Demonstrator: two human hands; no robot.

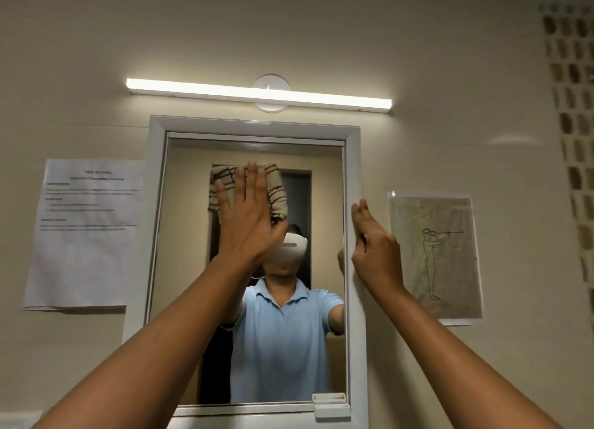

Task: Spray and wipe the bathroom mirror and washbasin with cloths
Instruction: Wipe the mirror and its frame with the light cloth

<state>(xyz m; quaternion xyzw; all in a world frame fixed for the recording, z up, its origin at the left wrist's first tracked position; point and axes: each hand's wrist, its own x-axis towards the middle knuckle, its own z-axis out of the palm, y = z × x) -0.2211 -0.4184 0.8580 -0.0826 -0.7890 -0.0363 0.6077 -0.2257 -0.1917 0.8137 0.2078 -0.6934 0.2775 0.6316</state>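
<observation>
The bathroom mirror hangs in a white frame on the wall straight ahead. My left hand lies flat with straight fingers against the glass, pressing a beige cloth with dark stripes onto the upper middle of the mirror. My right hand rests on the frame's right edge, index and middle fingers straight up along it, the other fingers curled, holding nothing. The glass reflects a person in a light blue shirt with a white headset. The washbasin is out of view.
A lit tube lamp sits above the mirror. A printed sheet is taped to the wall at left, a line drawing at right. A small white latch sits at the frame's lower right corner. Mosaic tiles run down the far right.
</observation>
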